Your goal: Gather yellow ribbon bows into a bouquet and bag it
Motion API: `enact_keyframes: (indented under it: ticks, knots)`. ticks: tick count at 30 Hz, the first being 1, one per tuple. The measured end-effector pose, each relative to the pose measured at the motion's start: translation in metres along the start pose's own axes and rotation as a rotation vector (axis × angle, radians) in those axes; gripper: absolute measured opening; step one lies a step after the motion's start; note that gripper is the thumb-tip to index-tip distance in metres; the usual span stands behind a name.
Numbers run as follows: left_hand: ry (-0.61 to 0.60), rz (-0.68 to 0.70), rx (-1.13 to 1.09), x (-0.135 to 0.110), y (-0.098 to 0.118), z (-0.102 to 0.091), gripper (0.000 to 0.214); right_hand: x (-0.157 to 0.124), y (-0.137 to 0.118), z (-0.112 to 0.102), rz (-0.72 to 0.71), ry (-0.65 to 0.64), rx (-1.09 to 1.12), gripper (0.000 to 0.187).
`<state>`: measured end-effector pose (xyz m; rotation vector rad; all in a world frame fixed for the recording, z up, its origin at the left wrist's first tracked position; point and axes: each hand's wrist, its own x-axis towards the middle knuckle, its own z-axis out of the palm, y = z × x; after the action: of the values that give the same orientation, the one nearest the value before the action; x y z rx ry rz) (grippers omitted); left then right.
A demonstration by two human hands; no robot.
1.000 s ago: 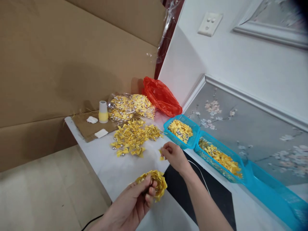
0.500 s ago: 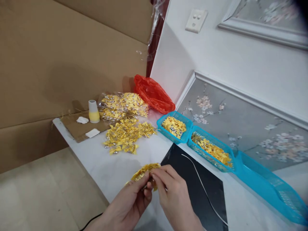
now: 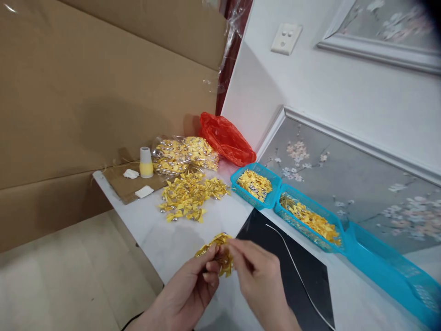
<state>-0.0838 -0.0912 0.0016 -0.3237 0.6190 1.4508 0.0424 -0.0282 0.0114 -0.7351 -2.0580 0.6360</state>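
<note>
The right hand (image 3: 260,271), apart from the gold bundle (image 3: 225,265) one second earlier, now meets it. The left hand (image 3: 188,287) has its fingers clamped on the bundle; whether the right fingers grip it cannot be told. Beyond both lies the pile (image 3: 186,195); beneath the right, the mat (image 3: 299,257).

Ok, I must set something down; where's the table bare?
Bare tabletop lies between the loose yellow pieces and left hand, and between the black mat and rightmost blue basket. The back is crowded with bagged pieces and a red bag.
</note>
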Motion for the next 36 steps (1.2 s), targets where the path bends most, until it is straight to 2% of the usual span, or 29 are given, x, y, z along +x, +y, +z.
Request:
enact_keyframes:
  ticks: [2,4,9,12,14,17,21,25,28,30,32,36]
  knots:
    - [0.012,0.011,0.037,-0.003,0.003,-0.001,0.007,0.020,0.008,0.000,0.116,0.011,0.021,0.021]
    - [0.036,0.032,0.083,-0.006,0.005,-0.003,0.007,0.043,0.019,0.007,0.163,-0.060,-0.012,0.024]
    - [0.120,0.078,0.141,-0.008,0.007,-0.006,0.014,0.082,0.038,0.049,0.029,-0.349,-0.084,0.031]
    - [0.148,0.086,0.138,-0.010,0.009,-0.007,0.014,0.089,0.041,0.068,-0.030,-0.410,-0.140,0.032]
    - [0.144,0.083,0.137,-0.010,0.011,-0.009,0.014,0.089,0.043,0.071,-0.042,-0.409,-0.166,0.026]
    - [0.116,0.071,0.151,-0.010,0.014,-0.010,0.014,0.087,0.047,0.064,-0.021,-0.371,-0.161,0.016]
    - [0.112,0.070,0.147,-0.006,0.014,-0.009,0.013,0.082,0.049,0.036,0.050,-0.313,-0.132,0.006]
    - [0.102,0.111,0.115,0.002,0.010,-0.005,0.017,0.066,0.044,0.004,0.156,-0.255,-0.131,0.011]
    - [0.075,0.140,0.109,0.006,0.006,-0.004,0.019,0.046,0.038,-0.009,0.296,-0.219,-0.092,0.020]
    - [0.060,0.156,0.115,0.008,0.005,-0.004,0.018,0.033,0.033,-0.011,0.395,-0.222,-0.025,0.022]
    - [0.056,0.169,0.138,0.010,0.002,-0.003,0.017,0.022,0.026,-0.008,0.428,-0.230,0.035,0.021]
    - [0.047,0.186,0.205,0.011,-0.003,-0.003,0.016,0.008,0.010,0.007,0.299,-0.183,0.032,0.014]
